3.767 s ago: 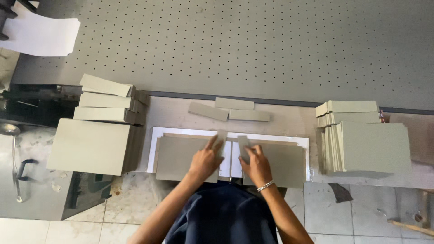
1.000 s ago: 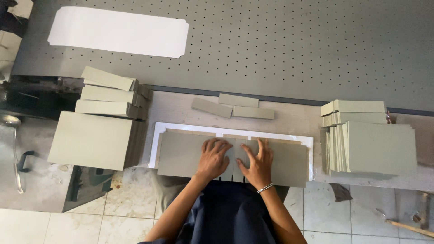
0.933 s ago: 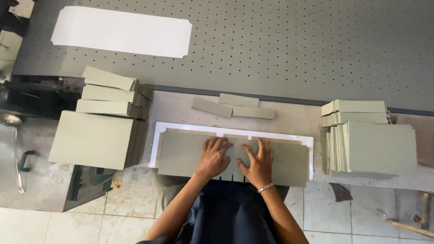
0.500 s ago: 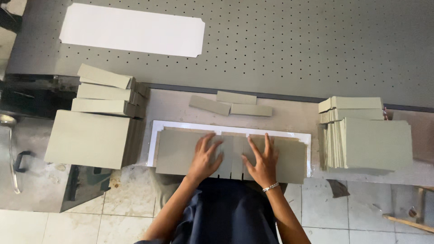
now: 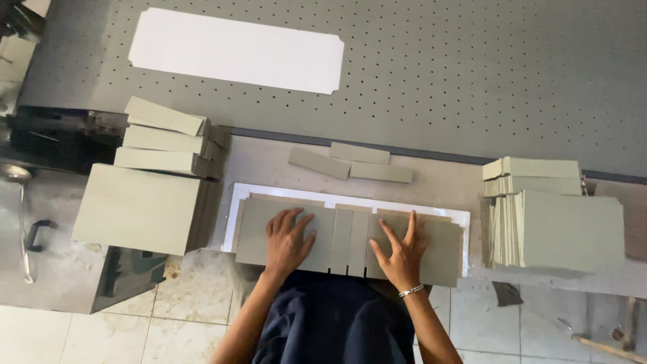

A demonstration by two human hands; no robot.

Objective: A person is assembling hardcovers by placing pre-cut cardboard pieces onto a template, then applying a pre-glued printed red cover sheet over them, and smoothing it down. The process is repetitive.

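Both hands, left hand (image 5: 286,237) and right hand (image 5: 402,248), open, flat on the grey boards (image 5: 350,237) over a white sheet (image 5: 232,212).

Grey-green boards (image 5: 350,239) lie flat, side by side on a white sheet (image 5: 350,201) at the table's near edge.

White sheet (image 5: 347,201) mostly hidden under boards (image 5: 350,239).

Both forearms are bare and sleeveless, the right hand (image 5: 402,251) has a thin silver beaded bracelet (image 5: 411,291) at its wrist, the left hand (image 5: 287,237) wears nothing, and dark navy cloth (image 5: 333,323) covers the lap.
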